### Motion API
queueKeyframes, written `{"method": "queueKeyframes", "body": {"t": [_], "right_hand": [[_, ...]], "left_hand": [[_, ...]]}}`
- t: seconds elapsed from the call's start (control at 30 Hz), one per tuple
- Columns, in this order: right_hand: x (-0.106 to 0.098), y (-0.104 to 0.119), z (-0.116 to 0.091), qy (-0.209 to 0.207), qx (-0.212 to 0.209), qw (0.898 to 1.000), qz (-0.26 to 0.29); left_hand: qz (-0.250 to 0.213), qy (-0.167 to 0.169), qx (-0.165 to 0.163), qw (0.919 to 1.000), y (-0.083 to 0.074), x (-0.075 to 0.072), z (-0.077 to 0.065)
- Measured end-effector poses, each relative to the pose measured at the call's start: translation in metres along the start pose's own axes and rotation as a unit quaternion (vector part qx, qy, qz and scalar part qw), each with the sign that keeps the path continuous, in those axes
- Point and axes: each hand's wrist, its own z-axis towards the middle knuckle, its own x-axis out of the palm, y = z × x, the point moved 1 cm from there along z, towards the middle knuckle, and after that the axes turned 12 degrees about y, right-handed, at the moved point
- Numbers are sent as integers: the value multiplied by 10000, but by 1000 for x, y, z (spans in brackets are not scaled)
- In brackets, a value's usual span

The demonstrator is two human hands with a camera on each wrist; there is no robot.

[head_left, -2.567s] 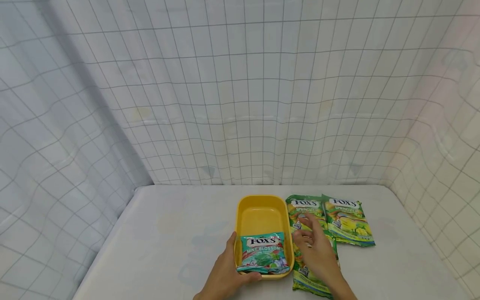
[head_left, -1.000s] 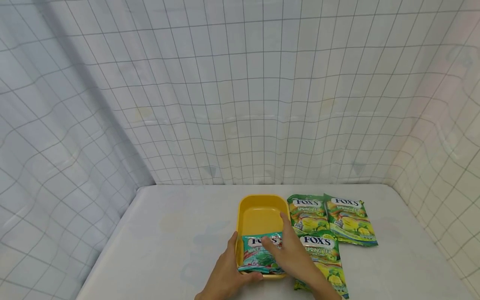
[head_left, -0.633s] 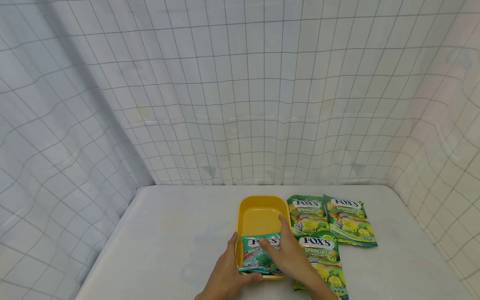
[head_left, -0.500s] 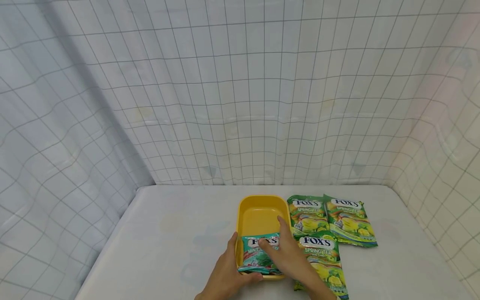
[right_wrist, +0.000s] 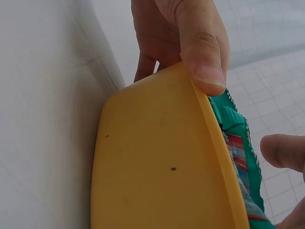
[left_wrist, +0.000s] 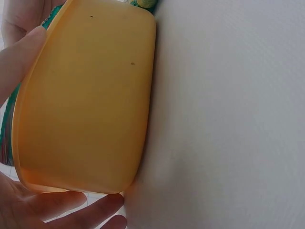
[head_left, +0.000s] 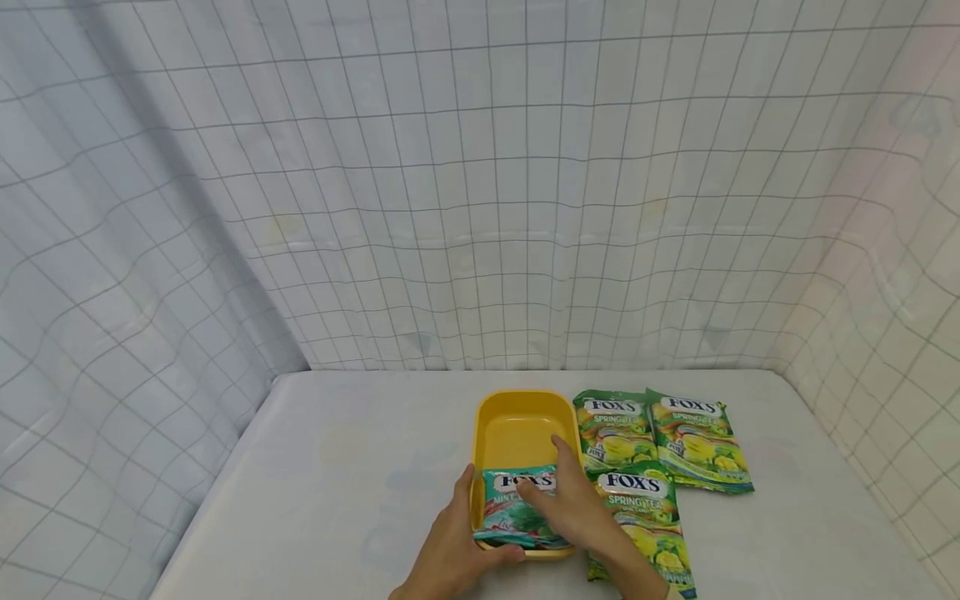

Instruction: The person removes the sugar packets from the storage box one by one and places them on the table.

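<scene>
A yellow plastic tray (head_left: 517,442) with rounded corners stands on the white table. A teal candy bag (head_left: 510,518) marked Fox's Mint Blossom lies in its near half. My left hand (head_left: 448,542) grips the tray's near left corner, thumb over the near rim and fingers along the left side. Over the bag's right part lies my right hand (head_left: 576,508), covering some of the print, its index finger and thumb spread. In the right wrist view, one right-hand digit shows apart from the teal bag's crimped edge (right_wrist: 255,167).
Three green Fox's Spring Tea bags lie right of the tray: a back one (head_left: 613,429), one farther right (head_left: 701,442), and a near one (head_left: 641,517) partly under my right forearm. White grid-patterned cloth (head_left: 525,208) hangs behind and at both sides.
My right hand has moved left from above the green bags onto the teal bag, then slightly farther left. The left hand keeps its grip on the tray.
</scene>
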Motion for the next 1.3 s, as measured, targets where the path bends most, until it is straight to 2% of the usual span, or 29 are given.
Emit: {"method": "queueKeyframes", "body": {"t": [0.17, 0.37, 0.73, 1.07, 1.3], "right_hand": [[-1, 0, 0, -8, -58, 9998, 172], [-1, -1, -1, -50, -2, 9999, 144], [5, -3, -2, -523, 558, 9967, -257], [6, 0, -5, -534, 760, 9943, 516], [5, -2, -5, -425, 331, 9894, 1350]], "left_hand": [[-48, 15, -96, 9999, -1, -1, -1], [0, -4, -41, 10000, 0, 0, -1], [25, -17, 30, 10000, 0, 0, -1], [-47, -17, -24, 10000, -3, 0, -1], [-89, -32, 127, 9999, -1, -1, 0]]}}
